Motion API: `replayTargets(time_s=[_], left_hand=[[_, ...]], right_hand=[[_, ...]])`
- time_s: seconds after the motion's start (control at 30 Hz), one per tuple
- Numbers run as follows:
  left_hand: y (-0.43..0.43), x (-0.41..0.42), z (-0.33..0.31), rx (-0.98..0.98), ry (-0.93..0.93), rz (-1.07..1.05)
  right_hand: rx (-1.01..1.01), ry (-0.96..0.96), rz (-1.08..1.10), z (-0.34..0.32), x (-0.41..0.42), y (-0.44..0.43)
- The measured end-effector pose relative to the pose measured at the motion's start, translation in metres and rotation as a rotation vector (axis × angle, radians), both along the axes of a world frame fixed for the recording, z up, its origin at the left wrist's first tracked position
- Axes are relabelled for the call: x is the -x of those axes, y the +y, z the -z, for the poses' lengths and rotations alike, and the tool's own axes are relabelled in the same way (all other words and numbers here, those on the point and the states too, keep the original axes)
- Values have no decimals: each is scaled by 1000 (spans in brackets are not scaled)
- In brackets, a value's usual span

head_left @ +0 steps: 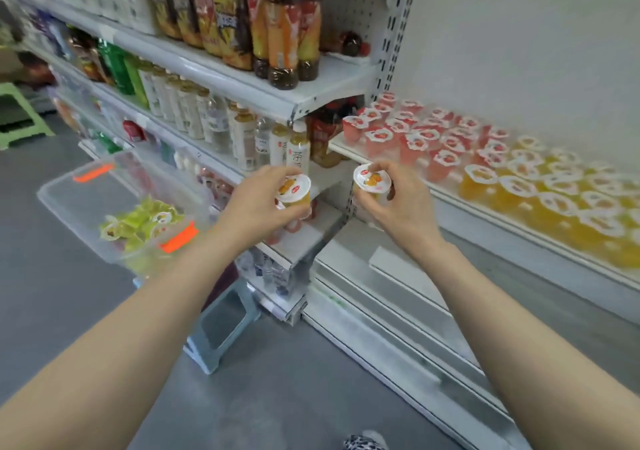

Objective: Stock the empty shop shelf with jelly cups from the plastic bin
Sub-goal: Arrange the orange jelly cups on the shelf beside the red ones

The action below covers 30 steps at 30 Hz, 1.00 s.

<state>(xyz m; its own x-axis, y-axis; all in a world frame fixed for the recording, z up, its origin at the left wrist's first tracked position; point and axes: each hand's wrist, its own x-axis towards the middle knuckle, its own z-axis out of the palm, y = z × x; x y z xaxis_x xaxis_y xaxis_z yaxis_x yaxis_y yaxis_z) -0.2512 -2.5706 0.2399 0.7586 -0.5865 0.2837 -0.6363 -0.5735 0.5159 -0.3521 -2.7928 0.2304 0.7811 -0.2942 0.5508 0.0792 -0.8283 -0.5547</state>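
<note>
Grey floor (277,397) is stretching across the near part, and a patterned shoe (363,444) is showing at the bottom edge. Further in, on the left, a pale blue stool (221,325) is standing, and a clear plastic bin (69,195) w/ orange latches is sitting above it; it is not clear if the two are touching. Green jelly cups (138,222) are lying in the near right corner of the bin. In the middle, both bare arms are reaching forward. The left hand (256,200) is curling its fingers round an orange jelly cup (294,189), lid up, in front of the shelf end. The right hand (398,203) is pinching a second orange jelly cup (372,179) btw. thumb and fingertips, just beside the front edge of the white shelf (519,229) on the right. On this shelf red jelly cups (415,134) are standing in rows at the left part, and orange jelly cups (554,200) are standing in rows to the right of them. Far left, drink bottles (277,26) are filling the other shelves. White wall (519,33) is rising behind.
</note>
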Motion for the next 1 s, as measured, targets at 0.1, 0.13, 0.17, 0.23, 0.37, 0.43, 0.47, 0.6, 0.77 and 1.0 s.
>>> replayTargets(time_s=[0.1,0.13,0.17,0.23,0.37,0.43,0.47,0.6,0.77,1.0], left_hand=[[-49,24,-16,17,-35,96],[-65,32,-20,3,-51,123],[-81,39,-23,-14,-67,149],[-113,53,-30,-37,-96,197],[-179,89,-46,15,-148,271],[-215,112,-54,52,-152,318],[-233,124,-57,60,-148,336],[-302,171,-66,107,-108,391],[-359,218,-66,172,-24,398],[-392,247,-62,178,-53,391]], right_hand=[[49,-27,102,-15,42,-40],[61,-29,142,-19,57,-54],[68,-30,182,-23,71,-66],[77,-43,242,-30,99,-90],[127,-58,326,-47,154,-142],[161,-65,373,-55,183,-172],[167,-68,398,-59,198,-188],[137,-34,511,-70,256,-250],[36,125,583,-66,308,-308],[-35,336,553,-30,324,-339]])
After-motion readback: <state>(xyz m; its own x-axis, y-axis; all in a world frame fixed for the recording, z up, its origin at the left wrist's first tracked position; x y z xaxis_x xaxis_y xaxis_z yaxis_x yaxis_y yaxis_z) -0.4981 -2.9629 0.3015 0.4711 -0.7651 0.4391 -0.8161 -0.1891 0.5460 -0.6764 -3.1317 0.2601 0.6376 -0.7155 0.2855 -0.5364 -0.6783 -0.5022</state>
